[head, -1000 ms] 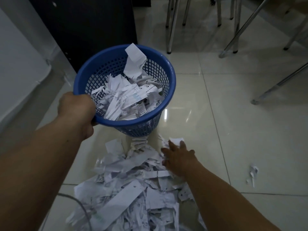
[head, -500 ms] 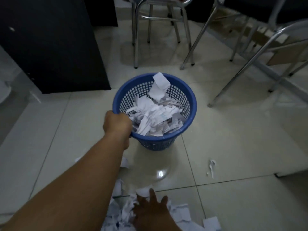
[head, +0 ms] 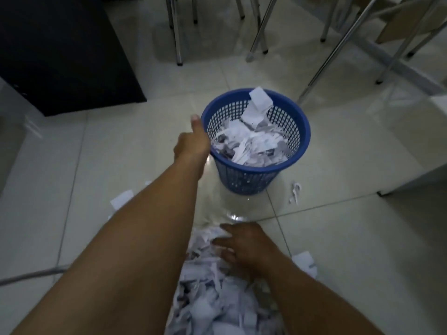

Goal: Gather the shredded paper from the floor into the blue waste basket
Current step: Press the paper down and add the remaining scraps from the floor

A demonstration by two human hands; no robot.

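The blue waste basket (head: 246,182) stands upright on the tiled floor, well filled with shredded paper (head: 251,143); one larger sheet sticks up at its far rim. My left hand (head: 191,143) lies against the basket's left rim, thumb lifted and pointing up beside the rim, the other fingers hidden. A pile of shredded paper (head: 212,298) covers the floor near me. My right hand (head: 246,245) rests flat on the far end of that pile, fingers spread.
Stray scraps lie right of the basket (head: 295,193), left of my arm (head: 122,199) and beside my right forearm (head: 304,262). A black cabinet (head: 60,52) stands at far left, metal chair legs (head: 177,32) behind the basket, a white furniture edge (head: 423,146) on the right. A grey cable (head: 31,276) crosses the lower left.
The basket went from being held tilted over the pile to standing on the floor farther away. My left thumb has come off the rim. My right hand stays on the pile.
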